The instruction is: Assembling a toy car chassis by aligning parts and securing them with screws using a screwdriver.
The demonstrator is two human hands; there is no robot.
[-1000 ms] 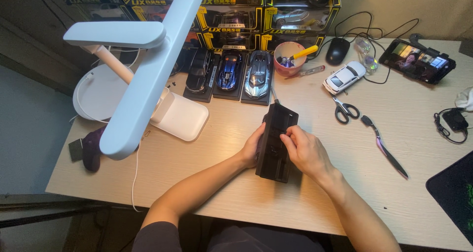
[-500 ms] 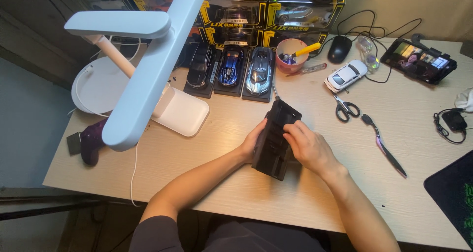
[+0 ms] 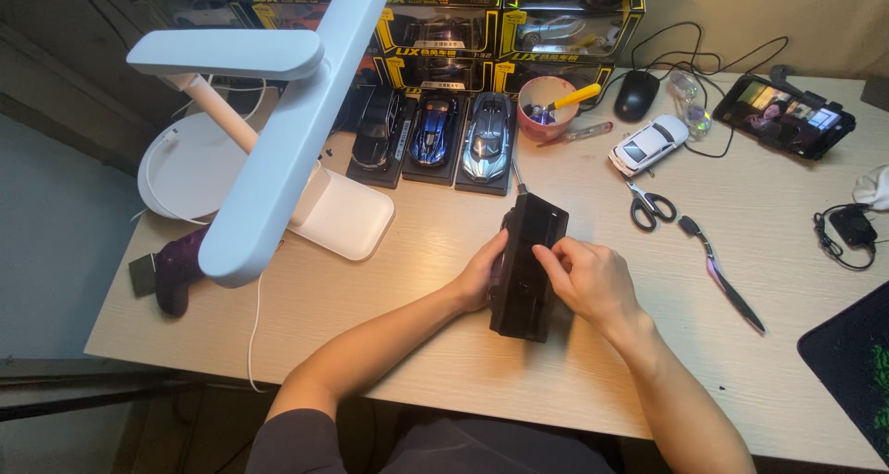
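A black rectangular base plate (image 3: 530, 268) lies lengthways on the wooden desk (image 3: 435, 363) in front of me. My left hand (image 3: 482, 275) grips its left edge with the fingers curled around the side. My right hand (image 3: 593, 284) rests on its right side, fingertips pressed on the top face near the middle. What is under the fingers is hidden.
A white desk lamp (image 3: 278, 131) reaches over the left half. Three model cars on black bases (image 3: 435, 136) stand behind, before stacked car boxes (image 3: 482, 30). A pink cup (image 3: 546, 108), white model car (image 3: 648, 145), scissors (image 3: 648, 205), a knife (image 3: 727, 275), mouse (image 3: 637, 94) and phone (image 3: 787, 113) lie right.
The view has shifted slightly. My right hand has slid a little along the black plate; both hands stay on it.
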